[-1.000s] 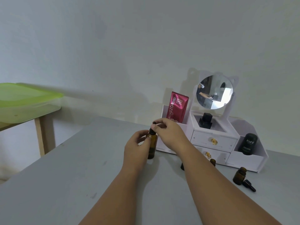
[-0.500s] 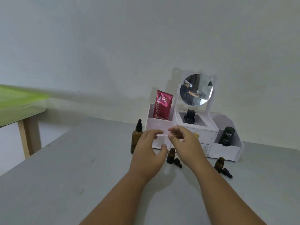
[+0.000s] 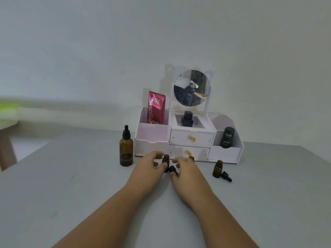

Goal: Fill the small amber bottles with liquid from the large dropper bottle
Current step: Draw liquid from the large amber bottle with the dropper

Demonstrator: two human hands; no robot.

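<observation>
Grey bench (image 3: pixel 71 176): left hand (image 3: pixel 150 164) curls round a small bottle (image 3: pixel 166 159) to steady it, right hand (image 3: pixel 184 167) loosely spread over its cap (image 3: pixel 172 169), big dropper bottle (image 3: pixel 126 147) capped at left.

Head view looks forward, down over table (image 3: pixel 71 185).

Left hand (image 3: pixel 150 164), right hand (image 3: pixel 186 169) low, side by side, fingers curled.
</observation>
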